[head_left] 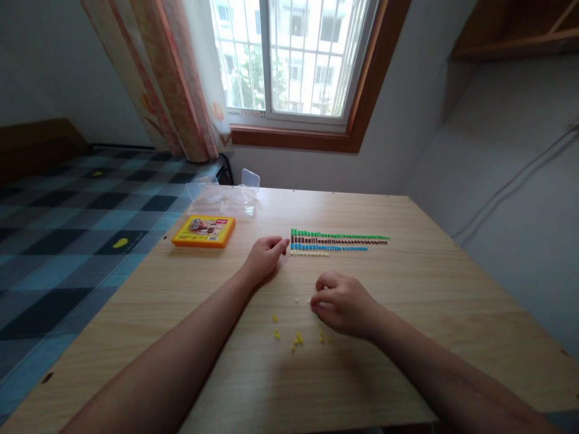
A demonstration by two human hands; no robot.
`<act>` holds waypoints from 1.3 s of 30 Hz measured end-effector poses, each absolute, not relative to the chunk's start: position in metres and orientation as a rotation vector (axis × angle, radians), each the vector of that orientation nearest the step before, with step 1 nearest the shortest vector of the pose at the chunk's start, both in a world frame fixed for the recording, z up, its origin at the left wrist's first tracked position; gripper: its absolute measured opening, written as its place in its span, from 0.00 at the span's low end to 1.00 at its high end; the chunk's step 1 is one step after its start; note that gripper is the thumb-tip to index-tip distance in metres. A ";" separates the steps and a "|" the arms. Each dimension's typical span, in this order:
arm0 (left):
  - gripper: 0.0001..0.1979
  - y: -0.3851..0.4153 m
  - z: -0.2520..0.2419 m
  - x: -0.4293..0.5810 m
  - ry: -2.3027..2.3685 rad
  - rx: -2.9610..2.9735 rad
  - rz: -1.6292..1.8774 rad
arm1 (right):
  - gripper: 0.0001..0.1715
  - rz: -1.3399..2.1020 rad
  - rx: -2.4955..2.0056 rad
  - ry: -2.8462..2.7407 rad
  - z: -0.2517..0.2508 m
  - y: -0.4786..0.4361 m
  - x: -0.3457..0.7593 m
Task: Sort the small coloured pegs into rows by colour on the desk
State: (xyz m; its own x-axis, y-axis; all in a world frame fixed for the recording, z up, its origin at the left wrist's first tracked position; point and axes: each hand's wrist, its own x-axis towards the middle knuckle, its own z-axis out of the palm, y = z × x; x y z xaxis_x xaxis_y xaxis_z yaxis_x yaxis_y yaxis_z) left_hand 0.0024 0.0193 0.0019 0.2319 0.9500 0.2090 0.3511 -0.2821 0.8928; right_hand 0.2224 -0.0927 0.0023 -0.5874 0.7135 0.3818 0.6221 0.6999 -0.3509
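Four colour-sorted bead rows (339, 241) lie mid-frame on the counter (407, 337). The left hand (265, 256) seemingly squares their end, grip curled, contents unclear. The right hand (346, 301) grip pinches a pale bead (310, 300) beside scattered yellow beads (296, 339).

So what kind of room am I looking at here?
Probably a bedroom in a home: a bed with a blue checked cover beside the wooden table, and a curtained window facing apartment blocks.
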 end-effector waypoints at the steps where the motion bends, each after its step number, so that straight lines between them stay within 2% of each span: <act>1: 0.20 0.019 0.002 0.002 1.207 1.772 1.032 | 0.08 0.237 -1.016 -2.390 0.003 -0.090 0.225; 4: 0.20 0.020 0.000 0.001 1.211 1.763 1.020 | 0.07 0.177 -1.069 -2.256 0.004 -0.077 0.242; 8: 0.20 0.021 0.000 0.000 1.213 1.769 1.002 | 0.08 0.093 -1.420 -2.012 -0.001 -0.053 0.274; 14: 0.21 0.022 0.001 0.000 1.193 1.798 1.013 | 0.10 0.268 -1.641 -1.983 -0.015 -0.033 0.285; 19: 0.21 0.023 0.001 -0.001 1.179 1.824 1.017 | 0.12 0.243 -1.746 -1.923 -0.014 -0.030 0.272; 23: 0.21 0.023 0.001 -0.001 1.185 1.828 1.013 | 0.15 0.216 -1.718 -1.906 -0.011 -0.030 0.272; 30: 0.20 0.021 0.001 -0.001 1.222 1.822 0.995 | 0.13 0.352 -1.460 -1.994 -0.020 -0.028 0.289; 39: 0.21 0.021 0.002 0.000 1.207 1.847 1.009 | 0.13 0.254 -1.552 -2.044 -0.021 -0.028 0.281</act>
